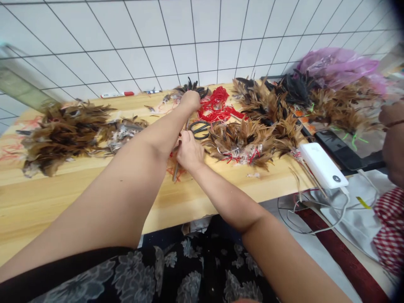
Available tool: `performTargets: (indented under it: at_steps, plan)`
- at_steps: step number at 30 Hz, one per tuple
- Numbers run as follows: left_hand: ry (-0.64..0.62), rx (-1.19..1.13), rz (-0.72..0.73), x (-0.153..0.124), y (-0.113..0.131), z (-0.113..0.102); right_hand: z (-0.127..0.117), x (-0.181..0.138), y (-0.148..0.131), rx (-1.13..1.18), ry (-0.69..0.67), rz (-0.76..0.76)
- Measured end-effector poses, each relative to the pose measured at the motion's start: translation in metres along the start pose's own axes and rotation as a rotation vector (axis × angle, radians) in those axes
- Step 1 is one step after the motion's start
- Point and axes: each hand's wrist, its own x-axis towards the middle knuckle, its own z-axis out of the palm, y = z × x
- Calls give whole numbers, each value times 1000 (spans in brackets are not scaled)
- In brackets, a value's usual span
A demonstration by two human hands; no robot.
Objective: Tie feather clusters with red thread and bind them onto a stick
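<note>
Left hand [191, 101] and right hand [191, 151] are curled; fingers' hold unclear; bare tabletop [179, 198] meets the front edge [189, 219].

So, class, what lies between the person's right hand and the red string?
What look like black-handled scissors, their loops showing, lie between the right hand and the red string, as the head view shows.

On the pale wooden desk [78, 191], before the white tiled wall [176, 25], a brown feather heap [67, 132] lies left, the red-and-white marker [115, 95] behind it. Centrally, tangled red string [217, 104] lies behind black-handled scissors [201, 137]. Brown-and-black feather bundles [244, 136] lie right of both. Farther right, the white rectangular power bank [323, 165] lies left of the black phone [338, 149], the crumpled purple plastic bag [339, 69] behind them.
</note>
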Motion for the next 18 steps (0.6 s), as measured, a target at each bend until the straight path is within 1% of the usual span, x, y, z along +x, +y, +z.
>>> performTargets:
  at_steps: [3,5,8,11,15,18]
  plan:
    - [-6,15,-40,2,1,-1,0,0,0,11,3,-2]
    - [23,-71,-58,2,1,-8,-2,0,0,24,3,-15]
    - [57,-219,-73,-4,3,-28,-4,0,1,29,0,-12]
    - [66,-374,-46,-20,8,-51,-5,5,4,43,14,6]
    - [62,-603,-28,-43,20,-80,-8,14,12,60,72,68]
    - [53,-726,-39,-56,26,-94,-15,15,15,65,134,122]
